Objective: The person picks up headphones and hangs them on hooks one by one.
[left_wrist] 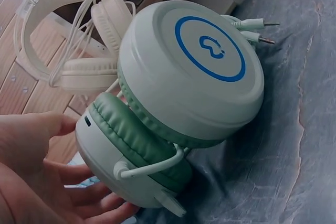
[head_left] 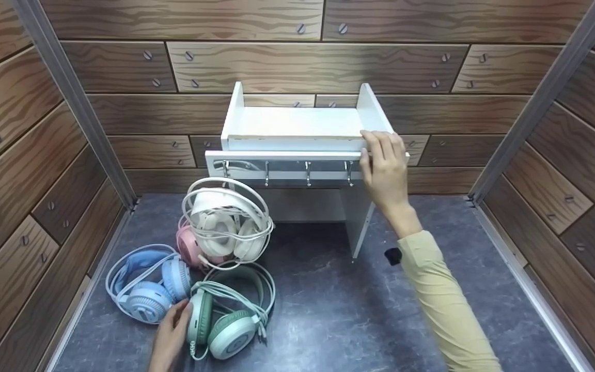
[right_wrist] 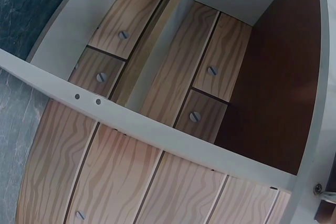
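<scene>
Wood-patterned walls (head_left: 318, 67) surround a dark marbled worktop (head_left: 323, 310) bearing a white shelf (head_left: 297, 121). Before its left side, white headphones (head_left: 217, 232) partly cover pink headphones (head_left: 190, 248), blue headphones (head_left: 147, 302) beside them; green headphones (head_left: 233, 336) lie nearest the viewer. Of the hands, the left hand (head_left: 171, 333) curves round a green ear cup (head_left: 202, 318); the right hand (head_left: 388, 170) grips the shelf's front right corner. Small metal hooks (head_left: 308, 173) line its front.

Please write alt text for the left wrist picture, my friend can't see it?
A left hand touches a pale green headset with a blue logo on one ear cup, on a dark marbled surface; white headphones are behind.
</scene>
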A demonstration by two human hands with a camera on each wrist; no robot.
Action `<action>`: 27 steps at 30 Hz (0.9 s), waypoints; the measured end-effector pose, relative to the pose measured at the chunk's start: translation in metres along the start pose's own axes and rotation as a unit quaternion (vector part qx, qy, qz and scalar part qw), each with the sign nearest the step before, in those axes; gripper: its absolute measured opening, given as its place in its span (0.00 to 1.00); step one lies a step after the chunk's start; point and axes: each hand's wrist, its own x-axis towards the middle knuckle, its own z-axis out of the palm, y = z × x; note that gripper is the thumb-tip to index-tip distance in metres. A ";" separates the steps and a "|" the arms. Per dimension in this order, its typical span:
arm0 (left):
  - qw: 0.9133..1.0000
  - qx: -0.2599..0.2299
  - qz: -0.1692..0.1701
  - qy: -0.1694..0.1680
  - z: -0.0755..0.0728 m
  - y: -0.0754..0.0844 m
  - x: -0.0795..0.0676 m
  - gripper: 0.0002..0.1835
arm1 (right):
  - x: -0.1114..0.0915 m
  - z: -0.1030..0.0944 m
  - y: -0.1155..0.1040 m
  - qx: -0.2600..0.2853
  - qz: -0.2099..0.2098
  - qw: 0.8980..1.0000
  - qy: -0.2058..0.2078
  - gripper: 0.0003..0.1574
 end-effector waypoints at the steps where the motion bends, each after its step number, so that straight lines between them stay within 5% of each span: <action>1: 1.000 0.004 -0.003 -0.006 0.000 0.000 0.000 0.28 | 0.000 0.000 0.000 0.001 0.000 1.000 0.000 0.23; 10: 0.998 0.019 -0.036 -0.056 -0.003 0.004 0.004 0.37 | 0.001 0.001 0.000 0.006 -0.001 1.000 0.002 0.23; 17: 0.999 0.007 -0.007 -0.046 0.002 0.002 0.003 0.31 | 0.001 0.001 0.001 -0.003 -0.003 1.000 0.004 0.23; 27: 0.998 0.022 -0.030 -0.052 0.009 0.006 -0.001 0.32 | 0.000 0.001 0.000 0.003 0.007 1.000 0.004 0.23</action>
